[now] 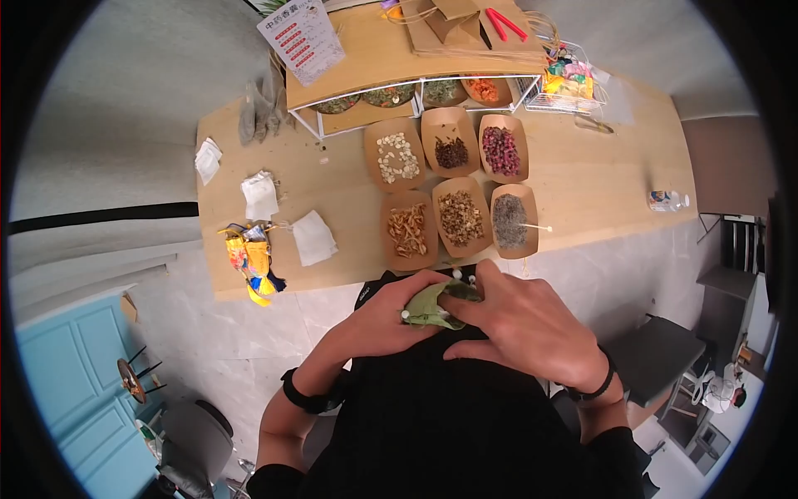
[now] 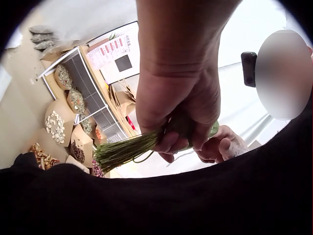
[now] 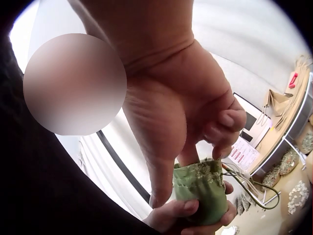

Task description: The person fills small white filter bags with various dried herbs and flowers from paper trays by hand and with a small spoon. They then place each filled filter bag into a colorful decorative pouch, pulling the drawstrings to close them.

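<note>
A small green cloth pouch point(image 1: 428, 306) is held in front of the body by the left hand point(image 1: 385, 320), whose fingers curl round it. From above, the right hand point(image 1: 528, 324) has a finger inside the mouth of the pouch point(image 3: 203, 191), as the right wrist view shows; its thumb hangs straight outside. A green cord loops from the pouch's rim. In the left wrist view a green tassel point(image 2: 127, 151) sticks out beside the fingers of the left hand point(image 2: 178, 112). What lies inside the pouch is hidden.
Six paper trays of dried herbs and flowers, among them rosebuds point(image 1: 500, 151), stand on the table point(image 1: 332, 183). White packets point(image 1: 314, 239) and yellow pouches point(image 1: 253, 259) lie left. A rack point(image 1: 357, 58) stands behind, a bottle point(image 1: 667, 200) far right.
</note>
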Action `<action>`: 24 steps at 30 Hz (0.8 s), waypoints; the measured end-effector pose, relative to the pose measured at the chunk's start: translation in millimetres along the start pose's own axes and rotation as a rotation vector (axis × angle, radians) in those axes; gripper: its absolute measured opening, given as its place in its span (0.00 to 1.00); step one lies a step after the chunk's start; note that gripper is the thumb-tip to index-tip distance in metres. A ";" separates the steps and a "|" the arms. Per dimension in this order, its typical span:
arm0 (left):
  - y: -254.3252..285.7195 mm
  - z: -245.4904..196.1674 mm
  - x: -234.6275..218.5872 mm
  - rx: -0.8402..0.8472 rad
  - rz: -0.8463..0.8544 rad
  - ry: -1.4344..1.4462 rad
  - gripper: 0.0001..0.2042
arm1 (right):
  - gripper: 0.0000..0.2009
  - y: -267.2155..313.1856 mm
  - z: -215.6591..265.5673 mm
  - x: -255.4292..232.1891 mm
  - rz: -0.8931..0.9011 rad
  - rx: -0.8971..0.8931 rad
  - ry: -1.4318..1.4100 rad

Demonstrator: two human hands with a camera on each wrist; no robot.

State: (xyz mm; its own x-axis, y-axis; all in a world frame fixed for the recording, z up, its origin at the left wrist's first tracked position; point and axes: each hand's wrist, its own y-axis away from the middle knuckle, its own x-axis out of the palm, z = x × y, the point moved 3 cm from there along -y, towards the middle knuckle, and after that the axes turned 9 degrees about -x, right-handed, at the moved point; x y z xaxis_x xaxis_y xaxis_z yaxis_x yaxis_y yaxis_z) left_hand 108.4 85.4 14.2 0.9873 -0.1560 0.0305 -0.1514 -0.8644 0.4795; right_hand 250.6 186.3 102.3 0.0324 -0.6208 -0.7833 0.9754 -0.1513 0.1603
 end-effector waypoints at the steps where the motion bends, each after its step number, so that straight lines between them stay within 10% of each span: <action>1: -1.2 -1.2 1.9 0.000 0.014 -0.019 0.24 | 0.24 -0.6 -1.9 1.9 -0.001 0.003 0.001; 24: -8.0 10.0 9.7 0.080 0.002 -0.057 0.22 | 0.25 2.6 -23.4 19.0 0.316 -0.106 -0.151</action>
State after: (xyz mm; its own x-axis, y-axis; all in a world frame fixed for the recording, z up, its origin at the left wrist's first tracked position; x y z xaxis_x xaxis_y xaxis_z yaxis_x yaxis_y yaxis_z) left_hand 118.7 86.0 1.9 0.9830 -0.1827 -0.0194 -0.1590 -0.8992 0.4077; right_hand 258.8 192.1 73.7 0.3110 -0.7316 -0.6067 0.9399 0.1420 0.3105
